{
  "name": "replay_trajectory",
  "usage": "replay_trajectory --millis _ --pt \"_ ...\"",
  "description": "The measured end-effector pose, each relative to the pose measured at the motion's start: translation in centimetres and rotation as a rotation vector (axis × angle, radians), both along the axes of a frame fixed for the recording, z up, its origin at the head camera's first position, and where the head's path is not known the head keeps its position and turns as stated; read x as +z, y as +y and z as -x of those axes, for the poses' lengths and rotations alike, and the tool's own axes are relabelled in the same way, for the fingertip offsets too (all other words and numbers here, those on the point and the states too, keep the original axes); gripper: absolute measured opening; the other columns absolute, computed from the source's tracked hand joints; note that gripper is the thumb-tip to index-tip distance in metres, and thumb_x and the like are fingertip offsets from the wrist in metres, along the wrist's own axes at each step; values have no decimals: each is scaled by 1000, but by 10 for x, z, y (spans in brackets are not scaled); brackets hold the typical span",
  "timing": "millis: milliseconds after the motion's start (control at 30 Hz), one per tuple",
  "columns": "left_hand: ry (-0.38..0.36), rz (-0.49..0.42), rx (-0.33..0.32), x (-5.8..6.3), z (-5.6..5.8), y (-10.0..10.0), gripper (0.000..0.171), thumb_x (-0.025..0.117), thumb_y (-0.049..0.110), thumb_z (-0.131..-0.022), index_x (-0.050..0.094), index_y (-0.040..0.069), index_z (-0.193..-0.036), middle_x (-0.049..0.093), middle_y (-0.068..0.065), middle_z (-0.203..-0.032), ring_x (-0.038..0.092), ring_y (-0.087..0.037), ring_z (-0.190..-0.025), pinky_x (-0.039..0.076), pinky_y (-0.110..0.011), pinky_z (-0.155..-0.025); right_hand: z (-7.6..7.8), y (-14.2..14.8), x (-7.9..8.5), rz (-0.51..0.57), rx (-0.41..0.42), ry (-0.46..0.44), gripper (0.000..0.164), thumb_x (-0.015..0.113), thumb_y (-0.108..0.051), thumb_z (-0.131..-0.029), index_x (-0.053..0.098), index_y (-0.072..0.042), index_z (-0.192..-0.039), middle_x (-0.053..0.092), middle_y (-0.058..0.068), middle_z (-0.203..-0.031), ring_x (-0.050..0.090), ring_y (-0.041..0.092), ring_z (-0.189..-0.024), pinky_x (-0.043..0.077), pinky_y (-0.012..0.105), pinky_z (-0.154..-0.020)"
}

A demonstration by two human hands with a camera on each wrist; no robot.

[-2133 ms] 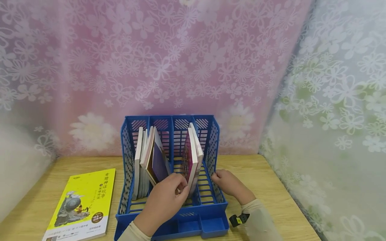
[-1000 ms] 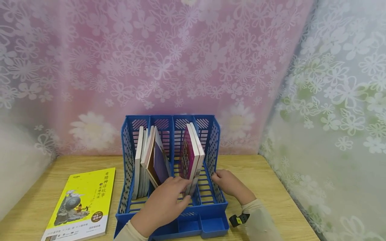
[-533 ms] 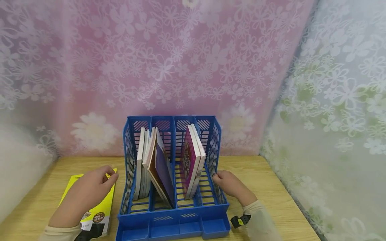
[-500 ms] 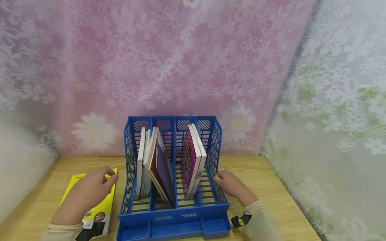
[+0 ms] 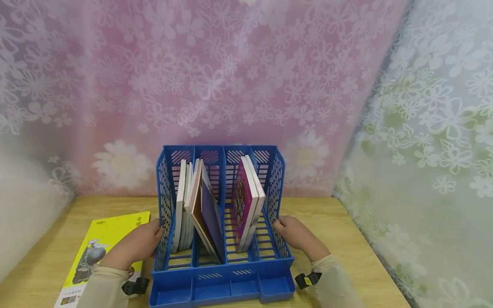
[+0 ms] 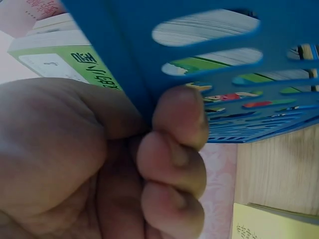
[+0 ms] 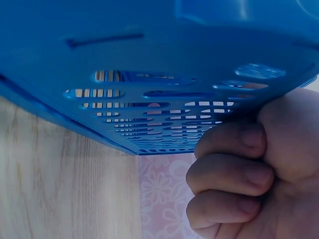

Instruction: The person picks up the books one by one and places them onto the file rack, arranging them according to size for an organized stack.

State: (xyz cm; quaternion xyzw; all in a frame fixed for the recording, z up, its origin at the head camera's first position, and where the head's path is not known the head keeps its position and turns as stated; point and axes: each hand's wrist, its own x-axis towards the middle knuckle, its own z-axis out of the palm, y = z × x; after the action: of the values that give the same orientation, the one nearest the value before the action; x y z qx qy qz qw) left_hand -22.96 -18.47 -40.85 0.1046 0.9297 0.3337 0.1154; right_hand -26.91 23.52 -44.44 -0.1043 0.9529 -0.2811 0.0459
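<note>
A blue plastic file rack (image 5: pixel 221 271) with upright compartments stands on the table. My left hand (image 5: pixel 139 241) grips the front edge of its left side panel, the curled fingers (image 6: pixel 172 159) outside the slotted wall in the left wrist view. On the opposite side my right hand (image 5: pixel 296 235) holds the right panel's edge, its fingers (image 7: pixel 229 177) curled in the right wrist view. White-edged books (image 5: pixel 180 209) fill the left compartment. Beside them a purple-covered book (image 5: pixel 211 214) leans to the left. A magenta book (image 5: pixel 243 205) stands with another further right.
A yellow book (image 5: pixel 111 231) lies flat on the wooden table (image 5: pixel 331 226) to the left, partly under my left forearm. A pink flowered curtain (image 5: pixel 215 85) hangs behind the rack, and a pale flowered one (image 5: pixel 423 171) at the right.
My left hand has left the magenta book, passed over the yellow book and taken hold of the rack's left side. My right hand has kept its hold on the right side.
</note>
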Motion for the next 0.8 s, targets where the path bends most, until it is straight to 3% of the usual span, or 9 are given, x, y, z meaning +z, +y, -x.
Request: replay_trajectory --millis 167,567,667,767,800 --pt "-22 -11 3 1 0 -1 38 39 13 -104 36 -9 -135 63 -10 -88 63 -18 -65 53 -38 -64 0 -1 1 -6 9 13 37 41 -22 -100 42 -15 -64 35 -3 -56 32 13 -49 30 28 -50" --pt "-44 69 46 4 -2 1 37 39 19 -104 41 -8 -129 59 -5 -75 58 -16 -59 48 -36 -62 -3 -5 3 -26 -10 20 37 40 -21 -101 41 -15 -64 35 -3 -57 32 14 -49 30 28 -51" --pt "-80 93 39 6 -2 -1 44 36 33 -105 47 -5 -127 58 -5 -70 55 -16 -58 46 -38 -63 -4 -4 4 -22 -10 21 37 40 -21 -101 41 -15 -64 35 -3 -57 32 13 -49 29 28 -50" --pt "-136 136 68 8 0 -8 66 28 55 -102 54 -3 -121 57 -7 -67 52 -19 -58 44 -38 -60 -5 -4 5 -15 -9 16 37 40 -21 -100 40 -15 -64 35 -3 -57 31 14 -49 29 28 -50" --pt "-137 167 84 8 0 -12 77 25 62 -99 55 -5 -122 60 -12 -73 56 -23 -63 46 -40 -62 -5 -4 5 -14 -9 13 36 40 -21 -100 40 -15 -65 35 -3 -57 32 14 -49 30 28 -50"
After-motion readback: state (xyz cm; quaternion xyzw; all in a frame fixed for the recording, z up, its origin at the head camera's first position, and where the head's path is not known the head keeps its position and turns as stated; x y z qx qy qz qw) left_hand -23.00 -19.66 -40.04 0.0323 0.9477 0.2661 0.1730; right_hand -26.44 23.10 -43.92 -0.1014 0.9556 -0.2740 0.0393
